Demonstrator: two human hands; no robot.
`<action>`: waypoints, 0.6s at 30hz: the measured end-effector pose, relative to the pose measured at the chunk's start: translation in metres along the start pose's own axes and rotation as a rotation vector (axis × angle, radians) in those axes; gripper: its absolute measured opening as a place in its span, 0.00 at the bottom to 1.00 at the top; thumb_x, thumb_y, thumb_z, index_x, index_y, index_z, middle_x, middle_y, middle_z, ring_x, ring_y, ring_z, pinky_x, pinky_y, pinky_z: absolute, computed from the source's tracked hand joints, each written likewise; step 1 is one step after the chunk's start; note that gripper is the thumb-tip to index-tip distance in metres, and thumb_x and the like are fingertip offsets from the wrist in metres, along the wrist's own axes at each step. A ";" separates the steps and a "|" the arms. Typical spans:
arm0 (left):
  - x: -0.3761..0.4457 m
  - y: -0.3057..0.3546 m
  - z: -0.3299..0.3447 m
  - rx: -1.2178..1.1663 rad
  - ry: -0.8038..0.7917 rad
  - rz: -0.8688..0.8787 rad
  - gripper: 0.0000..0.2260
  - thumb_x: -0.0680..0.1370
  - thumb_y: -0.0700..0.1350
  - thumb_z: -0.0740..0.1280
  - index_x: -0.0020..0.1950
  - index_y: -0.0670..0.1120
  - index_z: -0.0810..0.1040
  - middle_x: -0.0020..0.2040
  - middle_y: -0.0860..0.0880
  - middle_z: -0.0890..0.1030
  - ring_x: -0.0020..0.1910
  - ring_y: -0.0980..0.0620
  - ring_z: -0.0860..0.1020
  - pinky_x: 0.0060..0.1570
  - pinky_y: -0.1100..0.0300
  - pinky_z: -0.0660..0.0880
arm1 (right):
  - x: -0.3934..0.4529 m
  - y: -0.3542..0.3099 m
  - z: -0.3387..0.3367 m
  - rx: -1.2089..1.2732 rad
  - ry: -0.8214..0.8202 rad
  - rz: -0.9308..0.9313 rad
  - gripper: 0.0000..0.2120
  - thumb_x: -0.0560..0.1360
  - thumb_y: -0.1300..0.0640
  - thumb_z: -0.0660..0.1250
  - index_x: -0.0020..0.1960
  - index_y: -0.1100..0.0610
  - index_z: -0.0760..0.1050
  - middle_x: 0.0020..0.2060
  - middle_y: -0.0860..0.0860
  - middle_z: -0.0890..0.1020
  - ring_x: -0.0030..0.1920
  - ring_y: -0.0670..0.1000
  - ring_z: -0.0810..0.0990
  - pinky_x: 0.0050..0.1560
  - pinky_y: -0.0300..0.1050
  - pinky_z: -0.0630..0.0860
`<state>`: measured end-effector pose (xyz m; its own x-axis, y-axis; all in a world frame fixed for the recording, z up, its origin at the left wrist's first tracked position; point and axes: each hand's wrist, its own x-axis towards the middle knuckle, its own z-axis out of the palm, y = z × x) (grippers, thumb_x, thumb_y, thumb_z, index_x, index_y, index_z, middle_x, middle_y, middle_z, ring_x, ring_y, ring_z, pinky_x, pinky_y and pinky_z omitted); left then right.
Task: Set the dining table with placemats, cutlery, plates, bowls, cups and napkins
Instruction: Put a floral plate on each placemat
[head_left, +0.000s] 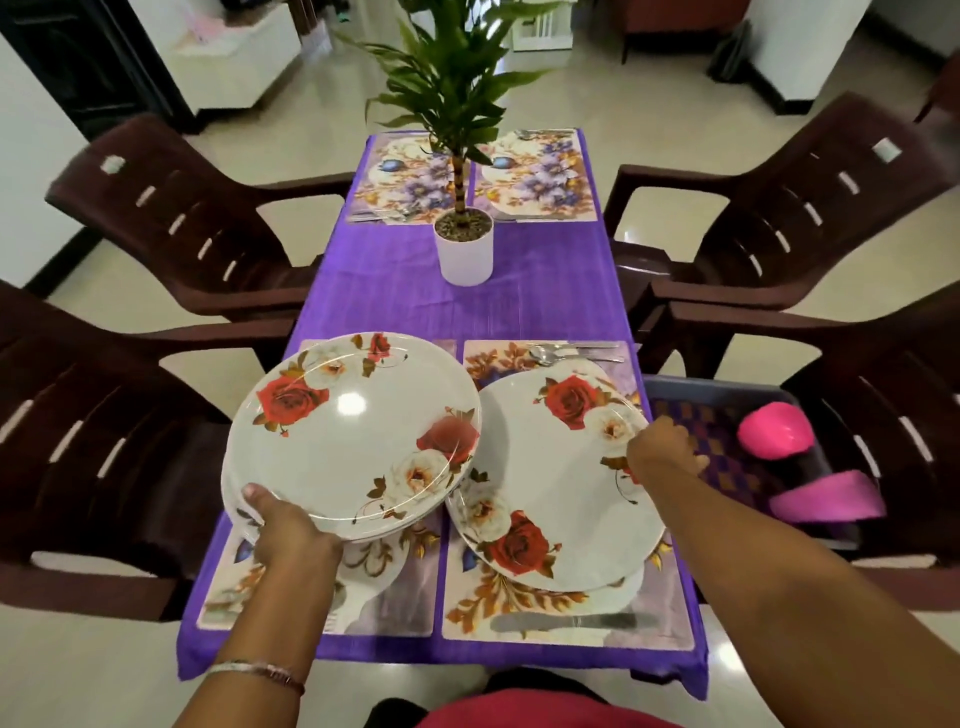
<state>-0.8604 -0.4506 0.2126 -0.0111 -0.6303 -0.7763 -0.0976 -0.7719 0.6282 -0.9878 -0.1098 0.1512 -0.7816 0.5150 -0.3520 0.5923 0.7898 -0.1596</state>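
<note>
A potted plant (464, 249) stands mid-table on the purple cloth (405, 296), with four brown slatted chairs around. I count four floral placemats. My left hand (291, 535) grips a stack of round glossy rose plates (353, 431) by its near edge, above the near-left mat (384, 597). My right hand (662, 452) holds the rim of one plate (550, 488) on the near-right mat (566, 613), a knife (566, 621) below it.

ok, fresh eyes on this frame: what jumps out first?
The rose-patterned stack of plates, gripped by the left hand above the near-left placemat. Beside it, the right hand holds a single plate on the near-right placemat. Mid-table, a potted plant on the purple tablecloth.
</note>
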 end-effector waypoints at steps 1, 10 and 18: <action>0.000 -0.001 0.000 0.010 0.009 -0.001 0.41 0.71 0.72 0.63 0.77 0.55 0.56 0.74 0.48 0.66 0.65 0.39 0.72 0.59 0.36 0.74 | 0.001 0.000 -0.001 0.001 -0.006 0.001 0.21 0.76 0.56 0.63 0.68 0.58 0.64 0.66 0.58 0.70 0.65 0.59 0.70 0.65 0.53 0.61; 0.009 -0.003 -0.001 0.066 0.011 0.010 0.35 0.73 0.71 0.61 0.75 0.55 0.61 0.69 0.50 0.70 0.62 0.42 0.73 0.60 0.38 0.74 | 0.011 0.001 -0.005 0.042 -0.005 -0.001 0.25 0.76 0.57 0.64 0.70 0.59 0.61 0.66 0.59 0.71 0.65 0.60 0.71 0.69 0.55 0.62; 0.008 -0.003 -0.010 0.079 -0.003 0.028 0.33 0.74 0.72 0.58 0.72 0.54 0.65 0.55 0.52 0.70 0.52 0.45 0.72 0.60 0.42 0.76 | -0.003 -0.023 -0.004 -0.068 0.293 -0.262 0.19 0.76 0.57 0.64 0.64 0.61 0.67 0.62 0.62 0.72 0.62 0.61 0.70 0.62 0.55 0.67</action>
<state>-0.8507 -0.4542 0.2048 -0.0178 -0.6513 -0.7586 -0.1755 -0.7449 0.6436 -1.0000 -0.1286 0.1593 -0.9332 0.3582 -0.0277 0.3584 0.9224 -0.1439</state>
